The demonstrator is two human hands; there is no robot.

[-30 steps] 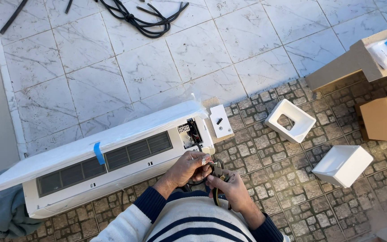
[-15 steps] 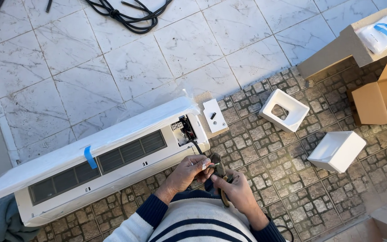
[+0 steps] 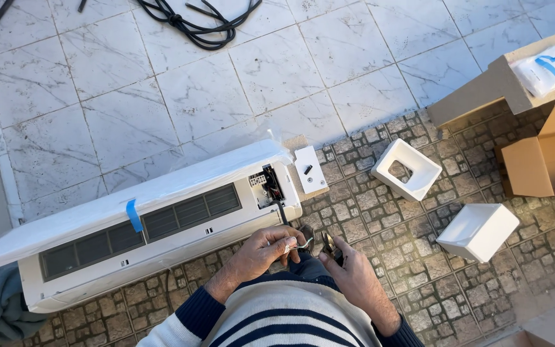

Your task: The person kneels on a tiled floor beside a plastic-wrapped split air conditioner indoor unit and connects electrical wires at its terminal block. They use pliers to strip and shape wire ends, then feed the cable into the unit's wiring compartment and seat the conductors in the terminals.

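My left hand [image 3: 266, 249] sits low in the head view, forearm coming up from the striped sleeve, wrist bent inward, fingers curled closed around the end of a thin cable [image 3: 298, 245] whose bare tip pokes out toward the other hand. My right hand [image 3: 353, 277] lies just beside it, palm turned toward my body, fingers wrapped closed around a small pair of pliers [image 3: 329, 245] with the nose pointing up and toward the cable tip. Whether the pliers actually touch the cable I cannot tell; the two are very close.

Both hands work directly in front of the right end of a white air conditioner unit [image 3: 142, 222], which lies on its back along the edge where the patterned stone floor meets the white marble tiles. Its end cover is off, exposing a terminal block [image 3: 266, 185], and a dark lead runs from there down toward my hands. A strip of blue tape [image 3: 134, 215] crosses the unit's front.

Noted nearby: a white cover plate [image 3: 309, 169] just beside the open end, two white foam blocks [image 3: 406, 169] further right, an open cardboard box [image 3: 550, 157] at the right edge, and a coil of black cable [image 3: 194, 22] at the top, well apart.
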